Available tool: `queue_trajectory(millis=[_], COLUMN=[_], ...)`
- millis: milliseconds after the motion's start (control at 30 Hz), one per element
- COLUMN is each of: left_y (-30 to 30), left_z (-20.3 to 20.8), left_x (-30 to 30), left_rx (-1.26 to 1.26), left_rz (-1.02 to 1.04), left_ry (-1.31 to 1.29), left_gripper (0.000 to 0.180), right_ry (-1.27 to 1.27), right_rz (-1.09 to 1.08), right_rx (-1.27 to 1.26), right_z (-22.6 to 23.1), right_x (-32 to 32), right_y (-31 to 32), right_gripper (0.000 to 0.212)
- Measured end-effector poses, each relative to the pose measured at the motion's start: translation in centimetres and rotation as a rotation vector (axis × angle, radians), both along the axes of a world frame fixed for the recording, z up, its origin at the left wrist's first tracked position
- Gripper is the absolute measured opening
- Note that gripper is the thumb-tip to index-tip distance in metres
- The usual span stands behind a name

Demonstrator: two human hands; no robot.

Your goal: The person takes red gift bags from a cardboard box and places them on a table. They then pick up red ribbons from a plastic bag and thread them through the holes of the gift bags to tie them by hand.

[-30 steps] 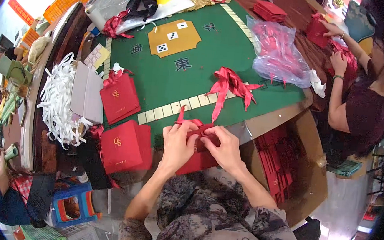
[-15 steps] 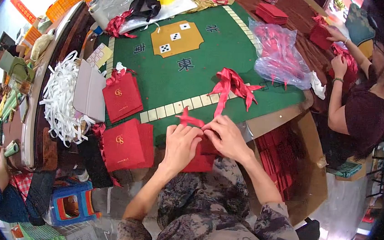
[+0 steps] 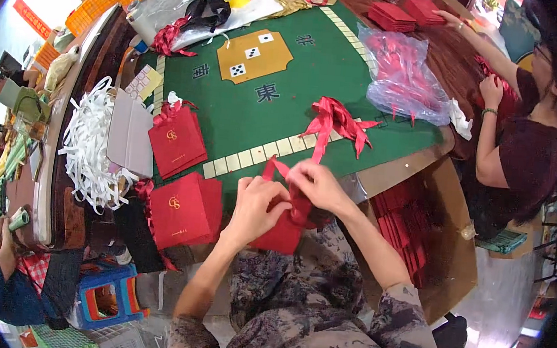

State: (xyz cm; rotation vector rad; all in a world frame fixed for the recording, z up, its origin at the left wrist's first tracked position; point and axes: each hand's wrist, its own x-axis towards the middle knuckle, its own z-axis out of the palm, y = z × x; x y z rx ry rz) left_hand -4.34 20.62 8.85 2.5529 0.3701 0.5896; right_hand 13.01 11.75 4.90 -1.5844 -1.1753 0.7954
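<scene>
A red paper gift bag hangs at the table's near edge, partly hidden by my hands. My left hand is closed at its top, thumb and forefinger pinched together at the ribbon. Just to the right, my right hand pinches a red satin ribbon, one end of which sticks up between the hands. Beyond them lies a loose bunch of red ribbons, with one strand trailing toward my right hand. Stacked red gift bags with gold print lie left of my left hand.
Left of the green mat sit white ribbon strips and a grey box. A plastic bag of red ribbons lies at right. An open carton holds red bags. A co-worker reaches toward red stacks.
My right hand has lifted slightly and shifted left, and my left hand has opened out a little. More of the gift bag shows below. The co-worker's arm has stretched to the far red stack.
</scene>
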Motion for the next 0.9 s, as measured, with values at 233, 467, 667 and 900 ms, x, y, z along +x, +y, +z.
queue_trajectory(millis=[233,467,667,900], left_y=[0.8,3.9,4.7,4.6], left_z=[0.5,-1.5,-4.2,-4.7], left_x=[-0.6,-0.5,-0.2,1.1], left_rx=[-0.116,-0.166,-0.176,-0.191], left_rz=[0.173,0.405,0.446,0.438], left_ry=[0.019,-0.109,-0.084,-0.061], left_gripper=[0.017,0.020,0.022,0.022], right_ry=[0.033,-0.429,0.126,-0.675], right_rz=[-0.239,0.157,0.025,-0.024], right_rx=[0.083,0.011,-0.054,-0.133], right_z=[0.2,1.0,2.8,0.3], right_x=[0.9,-0.1,-0.9,-1.4], right_y=[0.5,-5.6,-7.6,-5.7], right_gripper=[0.022,0.026,0.024,0.032])
